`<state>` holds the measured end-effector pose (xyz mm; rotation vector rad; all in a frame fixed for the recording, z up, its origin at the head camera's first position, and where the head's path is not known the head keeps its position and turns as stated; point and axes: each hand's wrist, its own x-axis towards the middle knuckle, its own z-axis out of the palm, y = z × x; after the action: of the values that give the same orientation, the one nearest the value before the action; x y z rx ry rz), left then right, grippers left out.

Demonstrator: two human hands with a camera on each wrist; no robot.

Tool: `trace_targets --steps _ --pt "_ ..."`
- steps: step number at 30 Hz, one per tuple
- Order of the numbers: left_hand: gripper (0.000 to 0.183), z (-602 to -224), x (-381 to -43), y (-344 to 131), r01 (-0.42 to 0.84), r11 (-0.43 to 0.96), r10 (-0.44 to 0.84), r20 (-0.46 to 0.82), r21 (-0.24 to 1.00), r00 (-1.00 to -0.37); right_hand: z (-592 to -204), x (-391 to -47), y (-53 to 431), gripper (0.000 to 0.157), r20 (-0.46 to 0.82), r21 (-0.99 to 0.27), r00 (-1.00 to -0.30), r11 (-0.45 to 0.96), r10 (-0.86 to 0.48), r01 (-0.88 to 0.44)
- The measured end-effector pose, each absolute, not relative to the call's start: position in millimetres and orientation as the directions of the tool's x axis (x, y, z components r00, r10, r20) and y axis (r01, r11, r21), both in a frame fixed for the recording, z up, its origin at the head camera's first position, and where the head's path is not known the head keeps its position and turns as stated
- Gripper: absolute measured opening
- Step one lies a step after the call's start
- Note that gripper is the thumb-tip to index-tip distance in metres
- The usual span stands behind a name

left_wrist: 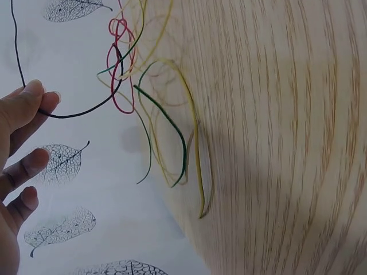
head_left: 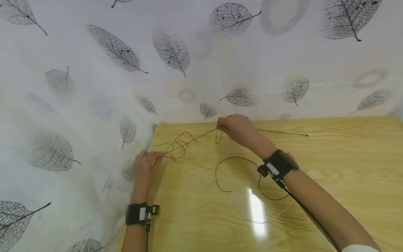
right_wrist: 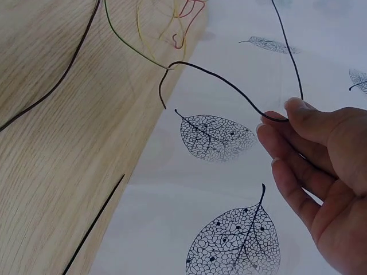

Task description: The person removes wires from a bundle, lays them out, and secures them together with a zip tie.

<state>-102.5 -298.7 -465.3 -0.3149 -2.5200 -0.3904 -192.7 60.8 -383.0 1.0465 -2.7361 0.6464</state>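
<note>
A thin black cord [head_left: 206,134] runs taut between the two hands above the table's far left corner. My left hand [head_left: 146,169] pinches one stretch of it between thumb and fingertips, the other fingers spread. My right hand [head_left: 242,131] pinches another stretch farther right, and a short end hangs from its fingertips in the head view. Midway along the cord sits a loose tangle, with a red cord [left_wrist: 110,57] looped in several rounds. A green cord [left_wrist: 172,123] and a yellow cord [left_wrist: 195,137] trail down from that tangle.
On the wooden table [head_left: 346,168] lie a curled brown cord [head_left: 237,157] and a white cord [head_left: 252,221], both partly under the right forearm. A straight dark cord [head_left: 283,132] lies beyond the right hand. A leaf-printed cloth [head_left: 195,21] borders the table's back and left.
</note>
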Motion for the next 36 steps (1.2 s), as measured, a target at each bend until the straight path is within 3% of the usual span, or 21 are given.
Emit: trace_targets --steps 20,29,36 --pt "0.016 -460 -94 -324 0.218 0.954 0.044 0.62 0.208 -0.783 -372 -203 62 0.006 0.449 -0.286 -0.74 0.704 -0.501 -0.65" --pt "0.015 -462 -94 -326 0.22 0.953 0.04 0.633 0.207 -0.773 -369 -186 112 0.01 0.366 -0.257 -0.812 0.789 -0.455 -0.558" --pt "0.014 -458 -91 -308 0.281 0.94 0.113 0.601 0.193 -0.791 -384 -153 165 0.013 0.288 -0.195 -0.842 0.833 -0.455 -0.517"
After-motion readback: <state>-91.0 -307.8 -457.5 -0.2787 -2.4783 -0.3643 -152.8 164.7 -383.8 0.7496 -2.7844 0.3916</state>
